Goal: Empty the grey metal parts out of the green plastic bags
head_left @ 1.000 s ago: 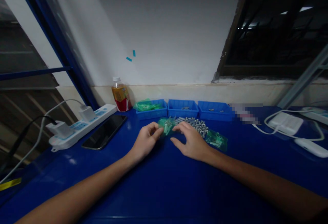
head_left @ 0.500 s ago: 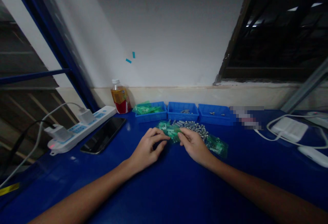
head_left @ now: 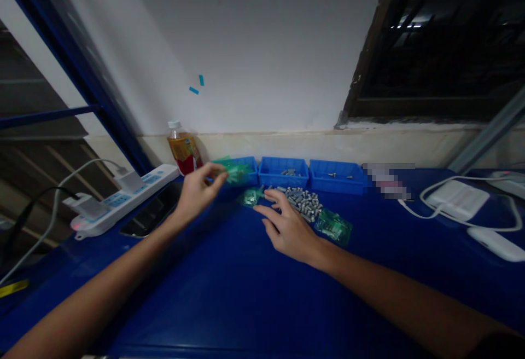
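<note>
At the left blue bin [head_left: 253, 171], my left hand [head_left: 200, 190] is closed, thumb and fingers pinched at the edge of a blurred green plastic bag [head_left: 237, 172]. Other bags in that bin blend with it. My right hand [head_left: 289, 229] is raised just above the table, its fingers apart and holding nothing. Just beyond its fingertips lies a small green bag [head_left: 250, 198] with parts in it. A pile of metal screws and grey plugs [head_left: 304, 203] is behind the right hand. Another filled green bag [head_left: 334, 227] lies to the right of the pile.
The middle bin [head_left: 283, 165] and right bin [head_left: 336, 181] hold a few loose parts. A drink bottle [head_left: 184, 148] stands by the wall. On the left are a phone [head_left: 151, 211] and a power strip [head_left: 127, 197]; a white charger with cable [head_left: 459, 204] is on the right.
My left hand has moved left and away from me, from the green bag at the pile to the left bin. My right hand has let go of the green bag and opened its fingers.
</note>
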Motion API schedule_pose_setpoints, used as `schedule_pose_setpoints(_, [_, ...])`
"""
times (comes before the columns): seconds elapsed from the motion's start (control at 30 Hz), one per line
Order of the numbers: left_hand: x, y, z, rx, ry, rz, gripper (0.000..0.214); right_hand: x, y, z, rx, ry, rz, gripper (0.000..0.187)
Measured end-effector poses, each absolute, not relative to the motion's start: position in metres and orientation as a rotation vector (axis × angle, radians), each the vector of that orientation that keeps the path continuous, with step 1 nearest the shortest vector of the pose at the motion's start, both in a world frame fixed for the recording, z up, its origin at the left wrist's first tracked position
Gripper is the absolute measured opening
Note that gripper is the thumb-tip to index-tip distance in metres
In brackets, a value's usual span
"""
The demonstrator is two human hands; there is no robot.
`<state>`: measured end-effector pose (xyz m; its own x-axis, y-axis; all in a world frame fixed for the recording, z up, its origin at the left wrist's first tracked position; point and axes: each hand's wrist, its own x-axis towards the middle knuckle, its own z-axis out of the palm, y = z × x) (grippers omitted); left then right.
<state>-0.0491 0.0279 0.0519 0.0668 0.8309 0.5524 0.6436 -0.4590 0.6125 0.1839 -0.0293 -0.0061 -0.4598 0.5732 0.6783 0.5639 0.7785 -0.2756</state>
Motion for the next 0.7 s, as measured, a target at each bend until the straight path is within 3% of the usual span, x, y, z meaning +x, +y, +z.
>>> schedule_pose_setpoints(0.1, [-0.071, 0.056, 0.075, 2.263, 1.741, 1.570, 0.026, 0.184, -0.035, -0.004, -0.863, -2.231, -0.013, 0.035])
schedule_pose_setpoints(0.2, [-0.078, 0.077, 0.079, 2.404, 1.885, 1.463, 0.026, 0.181, -0.040, -0.002, -0.872, -2.285, -0.021, 0.034])
schedule_pose_setpoints(0.37, [-0.065, 0.091, 0.060, 2.574, 2.055, 0.572, 0.026, 0.178, -0.041, -0.003, -0.873, -2.319, -0.052, 0.032])
schedule_pose_setpoints(0.43, [-0.060, 0.095, 0.057, 2.549, 2.166, 0.431, 0.032, 0.177, -0.041, -0.004, -0.883, -2.330, -0.065, 0.031])
schedule_pose_setpoints(0.6, [-0.063, 0.101, 0.066, 2.529, 2.236, 0.383, 0.033, 0.178, -0.039, -0.005, -0.911, -2.356, -0.040, 0.028])
schedule_pose_setpoints(0.7, [-0.062, 0.087, 0.064, 2.581, 2.254, 0.550, 0.040, 0.178, -0.038, -0.005, -0.944, -2.390, -0.023, 0.026])
